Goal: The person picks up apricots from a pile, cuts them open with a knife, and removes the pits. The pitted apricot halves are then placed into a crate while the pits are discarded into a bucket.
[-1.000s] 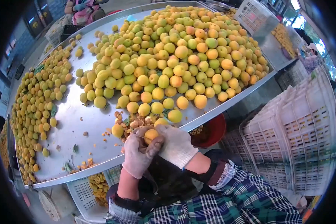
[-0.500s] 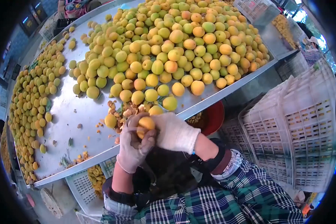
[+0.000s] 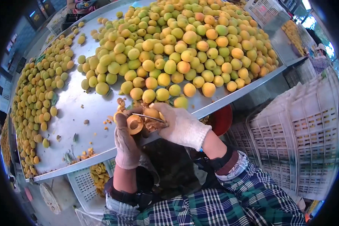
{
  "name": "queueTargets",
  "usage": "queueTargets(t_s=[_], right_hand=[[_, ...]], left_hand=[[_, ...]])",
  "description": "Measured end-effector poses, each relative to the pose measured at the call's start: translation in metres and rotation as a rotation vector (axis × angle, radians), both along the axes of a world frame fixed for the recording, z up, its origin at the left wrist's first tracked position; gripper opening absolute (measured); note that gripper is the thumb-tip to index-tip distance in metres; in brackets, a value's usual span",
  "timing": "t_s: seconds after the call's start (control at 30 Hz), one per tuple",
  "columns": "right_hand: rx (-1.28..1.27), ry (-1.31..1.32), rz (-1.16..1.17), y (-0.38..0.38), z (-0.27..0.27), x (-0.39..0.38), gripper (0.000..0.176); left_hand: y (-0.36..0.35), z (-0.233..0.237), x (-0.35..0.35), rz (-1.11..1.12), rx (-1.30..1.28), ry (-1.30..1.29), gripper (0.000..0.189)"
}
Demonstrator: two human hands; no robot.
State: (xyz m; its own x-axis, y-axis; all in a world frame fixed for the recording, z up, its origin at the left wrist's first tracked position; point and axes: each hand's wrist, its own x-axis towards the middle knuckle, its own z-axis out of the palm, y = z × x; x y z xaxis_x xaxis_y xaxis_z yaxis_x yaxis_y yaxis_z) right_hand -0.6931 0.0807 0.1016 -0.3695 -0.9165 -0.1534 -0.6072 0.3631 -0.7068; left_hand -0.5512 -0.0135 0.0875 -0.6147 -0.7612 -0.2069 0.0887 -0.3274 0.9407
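Note:
My left hand (image 3: 125, 145), in a dirty white glove, is closed around a cut apricot half (image 3: 135, 124) whose hollow faces up. My right hand (image 3: 184, 126), gloved too, is closed on a small knife (image 3: 148, 117); its thin blade points left across the fruit, and its handle is hidden. Both hands meet over the table's near edge. Just beyond the fingers lie apricot scraps (image 3: 120, 103). A large heap of whole yellow-orange apricots (image 3: 177, 56) covers the far part of the metal table (image 3: 81, 124).
A second band of apricots (image 3: 41, 101) runs along the table's left side. Below the edge stand a white crate (image 3: 84, 188) with cut apricots and a red bucket (image 3: 222, 121). Stacked white plastic crates (image 3: 293, 132) rise at right. Another person (image 3: 81, 4) is at the far left.
The apricot in my left hand was whole-looking; now a half with its hollow shows. The knife blade has come into sight at my right hand. The view has shifted slightly.

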Motion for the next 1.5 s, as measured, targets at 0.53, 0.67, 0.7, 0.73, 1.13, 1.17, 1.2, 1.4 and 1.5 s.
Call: queueTargets(t_s=[0.53,0.67,0.7,0.73,1.13,1.17,1.2,1.4,1.5], right_hand=[[-0.950,-1.153,-0.396,0.013,0.037,0.010,0.036],[-0.973,-1.106,-0.405,0.015,0.037,0.011,0.039],[-0.959,-1.070,-0.398,0.015,0.037,0.011,0.039],[-0.946,-1.033,-0.389,0.016,0.037,0.011,0.039],[-0.904,-0.725,-0.255,0.012,0.030,0.021,0.027],[-0.904,-0.702,-0.244,0.011,0.028,0.021,0.025],[-0.905,-0.681,-0.235,0.009,0.027,0.020,0.024],[-0.803,-0.839,-0.181,0.007,0.030,0.014,0.031],[-0.783,-1.486,-0.279,0.002,0.027,0.009,0.039]], left_hand=[[0.019,-0.009,-0.005,-0.320,0.066,-0.078,0.082],[0.018,-0.011,-0.002,-0.358,0.049,-0.173,0.079],[0.019,-0.012,-0.002,-0.368,0.002,-0.204,0.079],[0.019,-0.011,-0.002,-0.386,0.026,-0.199,0.078],[0.029,-0.003,0.000,-0.379,-0.282,-0.205,0.070],[0.028,-0.008,0.001,-0.400,-0.271,-0.210,0.068],[0.027,-0.008,0.003,-0.437,-0.298,-0.222,0.056],[0.024,-0.013,0.006,-0.482,-0.364,-0.195,0.045],[0.025,0.006,-0.001,-0.432,-0.435,-0.100,0.051]])
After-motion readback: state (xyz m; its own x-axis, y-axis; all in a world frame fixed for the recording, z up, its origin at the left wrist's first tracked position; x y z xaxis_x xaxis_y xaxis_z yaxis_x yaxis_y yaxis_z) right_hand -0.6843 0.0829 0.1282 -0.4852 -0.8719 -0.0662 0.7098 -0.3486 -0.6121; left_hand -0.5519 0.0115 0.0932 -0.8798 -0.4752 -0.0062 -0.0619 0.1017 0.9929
